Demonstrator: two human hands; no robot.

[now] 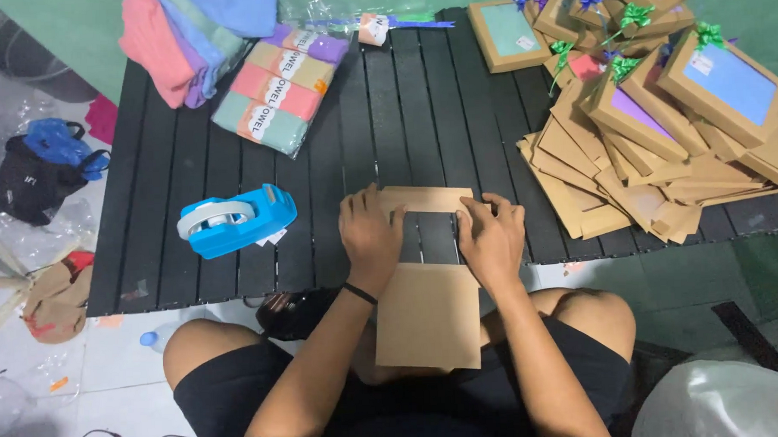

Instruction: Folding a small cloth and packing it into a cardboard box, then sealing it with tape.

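At lower centre of the frame, the left hand (371,234) and right hand (490,238) press closed fingers on the flat brown die-cut cardboard box blank (429,316), which looks light, stiff yet creasable, best held at its fold edges.

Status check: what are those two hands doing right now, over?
Left hand and right hand both pressing flat cardboard box blank. Blue tape dispenser lies left, apart. Nothing blocking.

You are getting even, soft light from above, so your hands (433,234) are casting only faint shadows. Left of them, the plastic wrap (313,6) is giving small glare. Far corners are bending and softening slightly.
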